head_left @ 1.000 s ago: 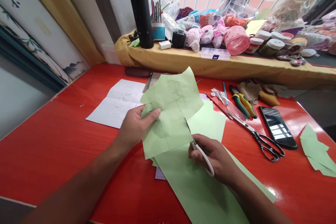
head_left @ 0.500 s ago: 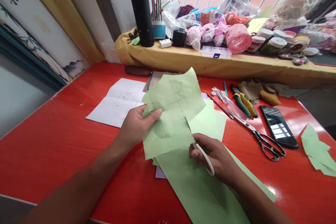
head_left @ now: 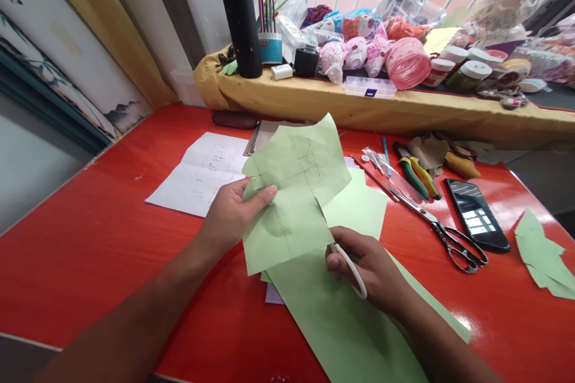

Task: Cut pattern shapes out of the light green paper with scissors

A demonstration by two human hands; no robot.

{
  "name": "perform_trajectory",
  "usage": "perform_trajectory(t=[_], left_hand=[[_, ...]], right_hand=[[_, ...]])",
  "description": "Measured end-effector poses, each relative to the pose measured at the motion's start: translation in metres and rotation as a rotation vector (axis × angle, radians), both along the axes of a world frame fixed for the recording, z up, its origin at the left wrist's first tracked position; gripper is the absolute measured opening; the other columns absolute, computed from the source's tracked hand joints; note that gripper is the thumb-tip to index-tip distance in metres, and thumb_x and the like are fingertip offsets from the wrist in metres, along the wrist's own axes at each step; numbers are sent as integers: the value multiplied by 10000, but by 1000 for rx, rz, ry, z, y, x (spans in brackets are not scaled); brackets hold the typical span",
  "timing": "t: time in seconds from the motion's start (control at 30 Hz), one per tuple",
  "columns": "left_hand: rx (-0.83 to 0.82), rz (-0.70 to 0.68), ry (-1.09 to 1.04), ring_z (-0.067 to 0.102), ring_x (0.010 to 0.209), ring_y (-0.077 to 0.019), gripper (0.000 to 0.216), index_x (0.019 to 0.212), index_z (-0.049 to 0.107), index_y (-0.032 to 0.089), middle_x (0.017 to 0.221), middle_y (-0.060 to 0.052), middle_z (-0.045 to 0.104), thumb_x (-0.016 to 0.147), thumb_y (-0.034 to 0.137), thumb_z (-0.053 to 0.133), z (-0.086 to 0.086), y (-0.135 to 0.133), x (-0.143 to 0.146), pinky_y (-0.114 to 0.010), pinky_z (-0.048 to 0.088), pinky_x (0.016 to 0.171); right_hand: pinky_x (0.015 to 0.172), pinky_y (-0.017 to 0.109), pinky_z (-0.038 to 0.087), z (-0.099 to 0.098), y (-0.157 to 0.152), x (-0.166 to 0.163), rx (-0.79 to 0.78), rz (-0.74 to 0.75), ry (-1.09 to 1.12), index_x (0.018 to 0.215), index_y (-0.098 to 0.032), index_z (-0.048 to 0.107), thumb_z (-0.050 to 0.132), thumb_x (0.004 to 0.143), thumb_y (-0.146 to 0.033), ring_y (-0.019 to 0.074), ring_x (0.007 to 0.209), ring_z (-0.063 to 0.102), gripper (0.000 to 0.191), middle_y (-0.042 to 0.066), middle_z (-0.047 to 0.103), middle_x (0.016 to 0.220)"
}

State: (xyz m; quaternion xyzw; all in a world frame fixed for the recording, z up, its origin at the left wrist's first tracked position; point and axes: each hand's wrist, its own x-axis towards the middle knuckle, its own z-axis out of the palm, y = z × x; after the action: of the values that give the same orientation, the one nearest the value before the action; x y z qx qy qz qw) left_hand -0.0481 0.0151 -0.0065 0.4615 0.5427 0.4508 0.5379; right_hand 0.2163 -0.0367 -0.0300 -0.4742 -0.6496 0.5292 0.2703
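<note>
My left hand (head_left: pixel 233 210) pinches the left edge of a light green sheet of paper (head_left: pixel 291 191), thumb on top. Pencil lines and small marks cross the sheet, and its outline is irregular. In my right hand (head_left: pixel 366 266) is a pair of white-handled scissors (head_left: pixel 353 272), held at the sheet's right edge. A blade shows against the paper; the other blade is hidden. Beneath lies a larger green sheet (head_left: pixel 350 317), with another green piece (head_left: pixel 359 209) behind on the red table (head_left: pixel 188 305).
A folded white paper with drawings (head_left: pixel 202 173) lies left. To the right are large black-handled scissors (head_left: pixel 453 245), a phone (head_left: pixel 478 215), pliers (head_left: pixel 417 176) and green scraps (head_left: pixel 541 254). A black thermos (head_left: pixel 241 24) stands on the cluttered ledge (head_left: pixel 287 96) behind.
Almost nothing differs. The whole view has shifted very slightly, while both hands, the green sheet and the scissors keep nearly the same positions.
</note>
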Motion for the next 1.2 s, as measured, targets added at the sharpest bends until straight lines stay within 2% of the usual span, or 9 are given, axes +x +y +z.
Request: perform_trajectory(t=[0.17, 0.47, 0.73, 1.0, 1.2], left_hand=[[-9, -1, -2, 815, 894, -301, 330, 1002, 839, 235, 978, -63, 854, 858, 530, 870, -1, 0, -1, -370, 678, 731], [-27, -18, -29, 791, 807, -229, 290, 979, 828, 240, 966, -37, 852, 871, 506, 872, 2, -1, -1, -310, 664, 705], [-30, -11, -23, 772, 765, -202, 273, 952, 828, 243, 923, -25, 842, 877, 501, 873, 0, -1, -2, -284, 652, 678], [-31, -9, -28, 779, 782, -216, 282, 989, 842, 244, 938, -35, 846, 872, 498, 877, 1, 0, -1, -310, 665, 696], [-32, -6, -15, 773, 761, -212, 261, 925, 834, 243, 906, -27, 838, 865, 493, 881, 1, 0, -1, -312, 667, 691]], right_hand=[[592, 290, 402, 0, 0, 0, -9, -7, -20, 946, -205, 680, 634, 966, -754, 186, 658, 535, 551, 2, 582, 724], [581, 285, 393, 2, -1, -1, -72, -16, -1, 911, -197, 631, 633, 928, -819, 176, 633, 526, 622, -5, 565, 694], [581, 283, 396, 3, -1, -1, -64, -19, 2, 876, -203, 612, 642, 927, -811, 171, 629, 516, 611, -9, 550, 686], [574, 281, 436, 0, -1, -1, -115, -26, 45, 861, -221, 561, 660, 935, -780, 165, 605, 544, 573, -10, 562, 702], [573, 281, 445, -2, -2, -1, -96, -22, 32, 898, -209, 607, 658, 939, -775, 167, 615, 540, 570, -11, 556, 703]])
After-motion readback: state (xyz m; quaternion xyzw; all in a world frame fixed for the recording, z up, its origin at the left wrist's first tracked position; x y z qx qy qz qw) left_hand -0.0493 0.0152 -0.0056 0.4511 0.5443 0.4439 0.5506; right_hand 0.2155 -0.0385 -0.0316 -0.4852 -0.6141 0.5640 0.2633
